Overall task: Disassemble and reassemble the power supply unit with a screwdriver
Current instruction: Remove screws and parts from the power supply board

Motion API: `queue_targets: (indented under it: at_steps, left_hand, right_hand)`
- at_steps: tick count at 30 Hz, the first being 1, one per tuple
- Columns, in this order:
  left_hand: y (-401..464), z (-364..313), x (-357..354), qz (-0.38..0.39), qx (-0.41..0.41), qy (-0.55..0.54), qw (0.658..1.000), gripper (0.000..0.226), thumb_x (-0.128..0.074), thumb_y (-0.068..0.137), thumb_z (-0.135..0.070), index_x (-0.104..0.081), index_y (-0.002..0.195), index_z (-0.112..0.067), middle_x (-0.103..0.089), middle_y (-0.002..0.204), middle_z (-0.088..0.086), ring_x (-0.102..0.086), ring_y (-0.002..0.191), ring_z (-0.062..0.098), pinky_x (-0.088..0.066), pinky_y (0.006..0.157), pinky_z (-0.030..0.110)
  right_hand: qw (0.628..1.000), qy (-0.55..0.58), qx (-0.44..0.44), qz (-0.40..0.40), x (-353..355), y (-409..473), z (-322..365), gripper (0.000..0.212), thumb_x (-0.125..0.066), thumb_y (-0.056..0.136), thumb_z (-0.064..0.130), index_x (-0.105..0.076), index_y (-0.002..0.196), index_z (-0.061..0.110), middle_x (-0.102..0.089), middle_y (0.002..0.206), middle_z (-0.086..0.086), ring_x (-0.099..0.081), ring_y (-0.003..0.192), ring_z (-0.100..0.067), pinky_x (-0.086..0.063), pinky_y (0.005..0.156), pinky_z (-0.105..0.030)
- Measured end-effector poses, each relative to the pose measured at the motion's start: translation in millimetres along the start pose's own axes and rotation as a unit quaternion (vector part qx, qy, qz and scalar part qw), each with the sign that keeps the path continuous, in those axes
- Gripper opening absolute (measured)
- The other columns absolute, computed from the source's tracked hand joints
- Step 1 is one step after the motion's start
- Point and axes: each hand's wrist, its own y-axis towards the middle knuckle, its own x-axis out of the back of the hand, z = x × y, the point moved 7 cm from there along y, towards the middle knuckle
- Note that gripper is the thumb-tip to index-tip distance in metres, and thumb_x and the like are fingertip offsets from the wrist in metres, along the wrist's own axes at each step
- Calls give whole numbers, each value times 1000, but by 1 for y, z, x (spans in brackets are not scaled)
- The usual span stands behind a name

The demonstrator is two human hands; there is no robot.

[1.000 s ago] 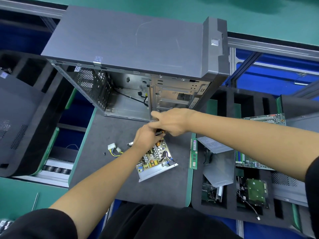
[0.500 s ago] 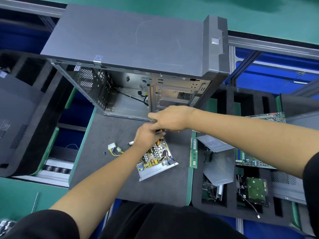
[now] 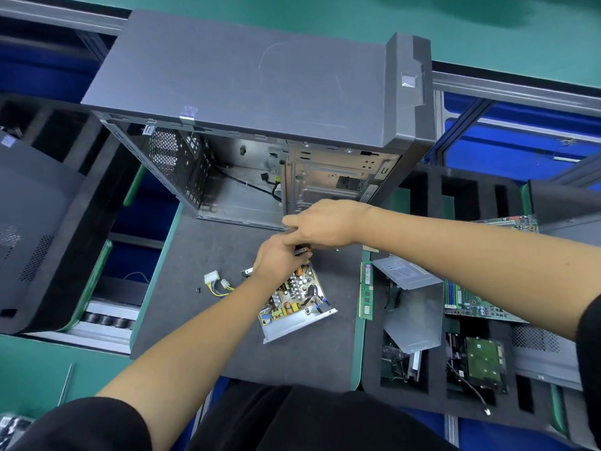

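Dark grey foam matting (image 3: 208,320) carries the open power supply unit (image 3: 297,302), circuit board exposed, just in front of an empty computer case (image 3: 247,92). My left hand (image 3: 278,260) and right hand (image 3: 322,224) meet at the unit's far edge, fingers curled around a small dark part I cannot identify.

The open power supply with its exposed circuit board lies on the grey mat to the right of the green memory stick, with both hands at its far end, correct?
Not quite. The head view shows the open power supply left of the green memory stick, on the grey mat; the left hand and right hand are at its far end.
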Motion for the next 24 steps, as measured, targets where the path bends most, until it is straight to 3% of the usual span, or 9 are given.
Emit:
queue_targets:
  at_steps: [4, 7, 10, 12, 14, 17, 20, 22, 24]
  left_hand:
    - [1, -1, -1, 20, -9, 29, 999, 29, -73, 87, -42, -71, 84, -14, -72, 85, 11, -68, 86, 33, -36, 62, 29]
    - [1, -4, 0, 15, -14, 29, 999, 26, -74, 86, -38, -72, 89, -13, -73, 87, 11, -68, 88, 34, -35, 62, 29]
    - [0, -6, 5, 5, -3, -9, 1000, 24, -77, 83, -35, -71, 99, -18, -73, 90, 4, -68, 90, 28, -46, 65, 32]
    - [-1, -6, 4, 5, -5, -13, 1000, 26, -78, 81, -35, -70, 99, -18, -74, 91, 5, -69, 88, 29, -48, 65, 33]
    - [-2, -5, 5, 4, -1, -25, 1000, 22, -79, 80, -35, -69, 91, -19, -73, 83, 3, -69, 83, 28, -44, 60, 30]
    - [-2, -1, 4, 10, 10, -21, 1000, 25, -79, 80, -36, -58, 69, -27, -63, 65, -4, -68, 77, 28, -34, 51, 27]
    - [1, -3, 2, 22, 6, -1, 1000, 20, -78, 79, -37, -64, 76, -23, -71, 76, 1, -68, 81, 26, -33, 55, 26]
    - [0, -2, 0, 26, 11, -1, 1000, 23, -78, 80, -38, -71, 90, -19, -72, 84, -2, -68, 86, 22, -37, 62, 25]
    - [-1, 1, 1, 19, 23, -35, 999, 21, -81, 79, -35, -72, 93, -22, -71, 83, -7, -69, 87, 19, -39, 64, 25]
  right_hand:
    - [997, -3, -75, 22, -6, 6, -4, 30, -47, 101, 38, -54, 120, 16, -64, 107, -8, -64, 80, -33, -31, 54, -34]
    - [997, -4, -73, 26, -9, 5, -3, 37, -47, 101, 41, -44, 130, 18, -53, 117, -12, -57, 70, -31, -32, 51, -36]
    - [1000, 15, 11, 4, -5, -1, 5, 43, -59, 92, 17, -34, 125, 26, -38, 115, -9, -57, 75, -30, -34, 45, -37]
    - [999, -9, 37, -1, -3, -2, 7, 37, -56, 92, 5, -40, 119, 24, -40, 110, -7, -59, 80, -31, -31, 46, -37]
    - [1000, -14, 9, 1, -2, 2, 6, 23, -53, 99, 19, -50, 122, 19, -50, 111, -7, -62, 80, -31, -30, 52, -35]
    - [997, -18, -56, 40, -8, 10, 4, 32, -47, 102, 39, -58, 119, 15, -66, 109, -7, -66, 87, -32, -35, 59, -35]
    - [997, 6, -68, 35, -8, 8, 1, 40, -49, 97, 46, -47, 128, 20, -57, 113, -9, -55, 68, -31, -28, 49, -33]
    - [999, 25, -18, 8, -1, 4, 1, 46, -59, 92, 35, -34, 130, 27, -46, 113, -8, -45, 57, -27, -24, 45, -32]
    - [1000, 8, 22, -7, 2, 0, 1, 42, -59, 92, 18, -36, 126, 28, -46, 108, -7, -45, 54, -24, -19, 44, -30]
